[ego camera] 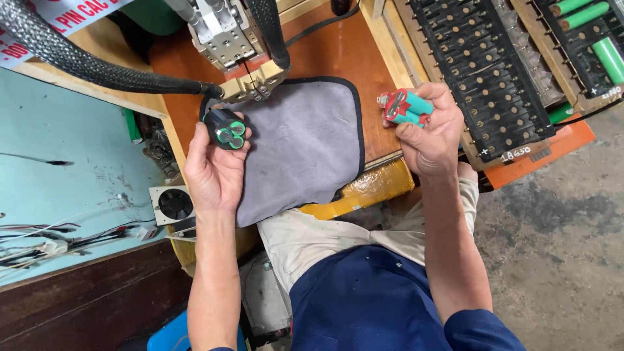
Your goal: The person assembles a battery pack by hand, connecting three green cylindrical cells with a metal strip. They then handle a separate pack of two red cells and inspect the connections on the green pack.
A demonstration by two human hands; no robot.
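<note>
Cell pack (407, 108), long axis left-right

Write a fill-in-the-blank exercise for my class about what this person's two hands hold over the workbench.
1. The left hand holds a black round holder of ____ green-ended cells.
2. The right hand holds a teal-and-red cell bundle with its ____.
3. Between the hands lies a ____ cloth mat with black edging.

Missing words: three; fingers; grey

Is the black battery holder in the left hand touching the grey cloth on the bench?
Cannot tell. In the head view the left hand holds the black battery holder over the edge of the grey cloth, but looking straight down hides any gap beneath it.
</note>
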